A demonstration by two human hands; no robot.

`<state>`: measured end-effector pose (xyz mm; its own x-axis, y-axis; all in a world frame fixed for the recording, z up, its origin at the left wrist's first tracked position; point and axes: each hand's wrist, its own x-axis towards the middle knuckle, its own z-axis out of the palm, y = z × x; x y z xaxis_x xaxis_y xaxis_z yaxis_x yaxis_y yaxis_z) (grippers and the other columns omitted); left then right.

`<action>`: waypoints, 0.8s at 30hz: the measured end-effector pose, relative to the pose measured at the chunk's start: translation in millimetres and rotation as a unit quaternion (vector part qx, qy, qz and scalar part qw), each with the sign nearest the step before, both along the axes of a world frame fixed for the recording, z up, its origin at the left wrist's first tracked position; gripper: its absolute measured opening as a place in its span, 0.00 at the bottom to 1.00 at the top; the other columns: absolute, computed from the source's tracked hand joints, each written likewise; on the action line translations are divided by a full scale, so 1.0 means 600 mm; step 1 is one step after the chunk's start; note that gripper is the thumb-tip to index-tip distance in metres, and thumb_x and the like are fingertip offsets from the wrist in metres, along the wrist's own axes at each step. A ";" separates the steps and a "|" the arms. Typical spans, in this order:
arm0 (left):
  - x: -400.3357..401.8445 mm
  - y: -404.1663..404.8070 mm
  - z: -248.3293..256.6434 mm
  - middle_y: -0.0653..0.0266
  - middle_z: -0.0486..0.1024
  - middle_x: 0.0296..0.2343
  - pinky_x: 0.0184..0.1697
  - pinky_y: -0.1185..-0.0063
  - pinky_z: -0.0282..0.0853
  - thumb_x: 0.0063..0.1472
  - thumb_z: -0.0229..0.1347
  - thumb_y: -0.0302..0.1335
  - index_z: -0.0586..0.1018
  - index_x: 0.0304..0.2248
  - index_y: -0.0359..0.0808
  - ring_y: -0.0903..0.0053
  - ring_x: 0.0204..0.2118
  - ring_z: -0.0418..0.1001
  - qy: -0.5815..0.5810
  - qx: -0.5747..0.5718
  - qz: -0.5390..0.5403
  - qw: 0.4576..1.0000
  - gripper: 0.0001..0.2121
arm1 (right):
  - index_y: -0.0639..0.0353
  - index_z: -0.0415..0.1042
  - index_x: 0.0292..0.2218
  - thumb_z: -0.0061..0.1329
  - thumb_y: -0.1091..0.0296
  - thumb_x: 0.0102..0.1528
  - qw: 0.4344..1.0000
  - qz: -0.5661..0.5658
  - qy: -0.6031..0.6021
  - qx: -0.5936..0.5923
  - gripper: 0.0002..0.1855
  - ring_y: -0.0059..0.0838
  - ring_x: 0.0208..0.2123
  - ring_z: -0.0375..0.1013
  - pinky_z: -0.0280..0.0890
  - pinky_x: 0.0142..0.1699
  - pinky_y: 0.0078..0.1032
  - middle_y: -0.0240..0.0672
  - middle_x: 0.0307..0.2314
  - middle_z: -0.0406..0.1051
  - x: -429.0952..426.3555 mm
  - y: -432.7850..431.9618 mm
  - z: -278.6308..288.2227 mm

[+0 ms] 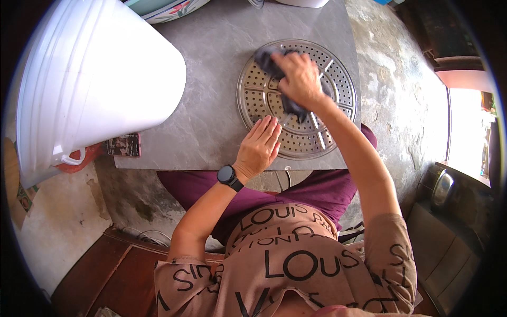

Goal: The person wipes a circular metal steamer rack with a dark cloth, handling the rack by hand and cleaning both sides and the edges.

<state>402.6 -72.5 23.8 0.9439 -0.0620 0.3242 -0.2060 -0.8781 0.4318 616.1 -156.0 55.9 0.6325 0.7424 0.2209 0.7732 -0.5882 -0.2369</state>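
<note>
A round perforated metal steamer plate lies flat near the right edge of the grey table. Over its upper middle, my right hand presses a dark cloth against the metal; the hand is slightly blurred, and part of the cloth hangs below the palm. My left hand rests flat at the plate's lower left rim, fingers straight and side by side, holding nothing. A black watch is on the left wrist.
A large white plastic bucket fills the table's left side, with a phone beside it at the near edge. A floral-patterned basin and a white container stand at the far edge. The grey tabletop ends just before my lap.
</note>
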 end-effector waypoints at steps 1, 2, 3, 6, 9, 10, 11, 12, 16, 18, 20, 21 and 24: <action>-0.003 0.003 0.003 0.53 0.72 0.50 0.61 0.67 0.62 0.56 0.56 0.27 0.76 0.49 0.31 0.59 0.57 0.67 0.002 0.000 0.006 1.000 0.20 | 0.44 0.71 0.50 0.54 0.69 0.48 0.994 0.067 0.069 -0.045 0.26 0.39 0.43 0.68 0.66 0.48 0.40 0.34 0.38 0.70 -0.034 0.004 0.022; -0.006 0.005 0.007 0.53 0.73 0.49 0.60 0.67 0.63 0.55 0.56 0.27 0.77 0.46 0.31 0.59 0.55 0.68 0.008 -0.003 0.006 1.000 0.18 | 0.43 0.73 0.48 0.55 0.67 0.47 0.982 0.167 0.084 0.015 0.24 0.38 0.42 0.69 0.67 0.46 0.38 0.33 0.36 0.70 -0.073 -0.003 0.014; -0.009 0.003 0.004 0.53 0.73 0.48 0.60 0.67 0.63 0.55 0.56 0.27 0.77 0.46 0.31 0.59 0.55 0.68 0.027 -0.011 -0.001 1.000 0.18 | 0.43 0.74 0.46 0.57 0.66 0.47 0.958 0.259 0.098 0.072 0.22 0.37 0.41 0.70 0.68 0.45 0.37 0.33 0.34 0.70 -0.095 -0.011 0.005; -0.007 -0.001 0.004 0.53 0.73 0.49 0.59 0.67 0.64 0.55 0.56 0.27 0.76 0.46 0.30 0.59 0.55 0.69 -0.003 -0.012 -0.007 1.000 0.19 | 0.41 0.78 0.41 0.60 0.63 0.46 0.945 0.303 0.058 0.112 0.18 0.35 0.39 0.71 0.69 0.43 0.36 0.33 0.31 0.69 -0.045 0.014 -0.021; 0.003 -0.004 0.005 0.54 0.73 0.50 0.59 0.68 0.64 0.55 0.57 0.27 0.76 0.48 0.31 0.61 0.55 0.69 -0.015 0.019 -0.010 1.000 0.20 | 0.39 0.79 0.40 0.58 0.60 0.48 0.985 0.136 -0.041 0.094 0.15 0.36 0.36 0.71 0.69 0.38 0.36 0.32 0.28 0.69 0.027 0.050 -0.022; 0.003 -0.004 0.005 0.54 0.73 0.50 0.59 0.68 0.65 0.54 0.57 0.27 0.76 0.48 0.31 0.61 0.55 0.69 -0.006 0.015 -0.009 1.000 0.20 | 0.42 0.79 0.38 0.57 0.59 0.48 0.989 0.102 -0.050 0.096 0.13 0.36 0.35 0.72 0.70 0.38 0.36 0.32 0.28 0.69 0.027 0.054 -0.019; 0.001 -0.006 0.007 0.54 0.73 0.50 0.59 0.68 0.65 0.54 0.57 0.27 0.76 0.48 0.31 0.61 0.55 0.69 0.003 0.012 -0.008 1.000 0.20 | 0.42 0.79 0.38 0.58 0.59 0.48 0.993 0.112 0.014 0.031 0.13 0.36 0.35 0.72 0.70 0.39 0.36 0.32 0.28 0.70 0.012 0.056 -0.021; -0.002 -0.004 0.005 0.54 0.73 0.50 0.59 0.68 0.65 0.54 0.57 0.28 0.76 0.48 0.31 0.61 0.55 0.69 0.010 0.009 -0.002 1.000 0.20 | 0.43 0.79 0.37 0.58 0.59 0.47 0.988 0.127 0.078 -0.034 0.13 0.36 0.35 0.72 0.71 0.40 0.36 0.32 0.28 0.70 -0.025 0.061 -0.012; -0.022 -0.001 -0.002 0.53 0.73 0.49 0.58 0.67 0.66 0.54 0.57 0.28 0.76 0.48 0.31 0.60 0.54 0.70 0.169 -0.025 -0.015 0.985 0.21 | 0.42 0.79 0.38 0.59 0.62 0.46 0.940 0.312 0.106 0.085 0.14 0.35 0.37 0.73 0.72 0.42 0.36 0.31 0.27 0.69 -0.096 0.016 -0.011; -0.006 -0.006 0.002 0.53 0.73 0.49 0.59 0.67 0.65 0.54 0.57 0.28 0.76 0.48 0.31 0.60 0.54 0.70 0.054 0.006 -0.013 0.998 0.21 | 0.42 0.79 0.40 0.59 0.64 0.46 0.961 0.255 0.066 0.087 0.16 0.37 0.35 0.72 0.71 0.41 0.36 0.33 0.27 0.70 -0.038 0.021 -0.026; -0.003 -0.003 -0.001 0.53 0.73 0.50 0.59 0.67 0.65 0.55 0.56 0.28 0.76 0.49 0.31 0.60 0.55 0.69 -0.007 0.025 -0.012 1.000 0.22 | 0.45 0.78 0.42 0.57 0.64 0.48 0.985 0.141 0.022 0.093 0.17 0.38 0.34 0.72 0.70 0.39 0.38 0.36 0.28 0.70 0.029 0.032 -0.029; -0.002 -0.004 0.000 0.53 0.73 0.50 0.59 0.67 0.65 0.55 0.56 0.28 0.76 0.50 0.31 0.60 0.55 0.69 -0.007 0.026 -0.013 1.000 0.22 | 0.46 0.78 0.42 0.56 0.63 0.50 0.992 0.067 0.020 0.109 0.16 0.40 0.34 0.72 0.69 0.39 0.38 0.39 0.29 0.71 0.060 0.031 -0.023; 0.000 -0.006 0.000 0.54 0.73 0.50 0.59 0.67 0.65 0.55 0.56 0.28 0.76 0.50 0.31 0.59 0.56 0.69 -0.006 0.031 -0.014 0.999 0.22 | 0.49 0.77 0.43 0.54 0.60 0.54 0.989 -0.139 -0.015 0.056 0.15 0.43 0.36 0.72 0.70 0.40 0.38 0.42 0.31 0.71 0.064 0.050 -0.016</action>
<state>402.8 -75.9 24.0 0.9379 -0.1083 0.3295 -0.2352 -0.8968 0.3747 654.2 -126.1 46.6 0.8004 0.5105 0.3144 0.5932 -0.7503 -0.2918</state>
